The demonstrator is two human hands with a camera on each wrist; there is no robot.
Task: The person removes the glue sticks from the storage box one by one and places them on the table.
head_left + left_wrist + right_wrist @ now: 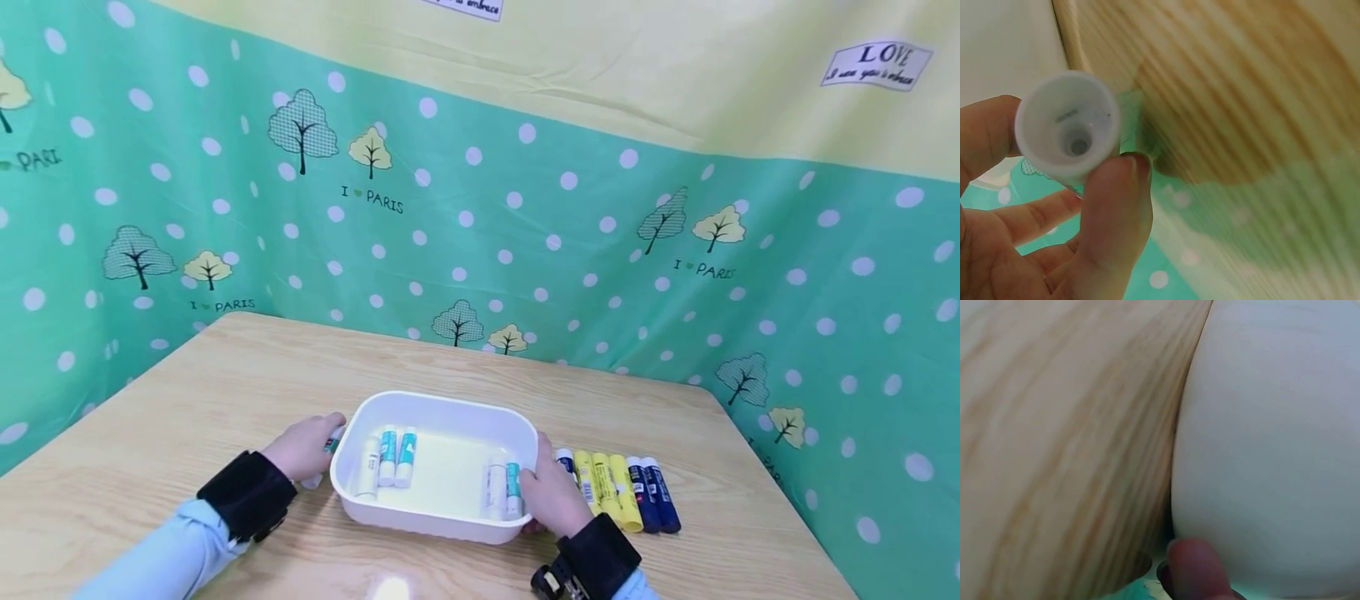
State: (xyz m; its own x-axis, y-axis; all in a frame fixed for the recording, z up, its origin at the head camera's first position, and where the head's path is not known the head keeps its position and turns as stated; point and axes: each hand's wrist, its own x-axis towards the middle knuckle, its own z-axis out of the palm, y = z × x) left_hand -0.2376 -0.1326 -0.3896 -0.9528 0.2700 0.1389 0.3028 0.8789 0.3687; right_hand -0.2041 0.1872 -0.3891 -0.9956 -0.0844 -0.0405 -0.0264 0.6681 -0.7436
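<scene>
A white plastic basin (442, 527) sits on the table in the head view. Small glue sticks lie inside it: a white one (368, 468) and two with teal labels (406, 457) at the left, a white one (496, 492) and a teal-labelled one (513, 490) at the right. Just outside the basin's left wall, my left hand (306, 448) pinches another glue stick (1067, 124) between thumb and fingers, its hollow white end facing the wrist camera. My right hand (557, 493) grips the basin's right side, thumb over the rim; its other fingers are mostly hidden.
To the right of the basin, larger yellow glue sticks (604, 487) and dark blue ones (660, 496) lie side by side on the wooden table (262, 367). A green and yellow patterned curtain (480, 208) hangs behind the table.
</scene>
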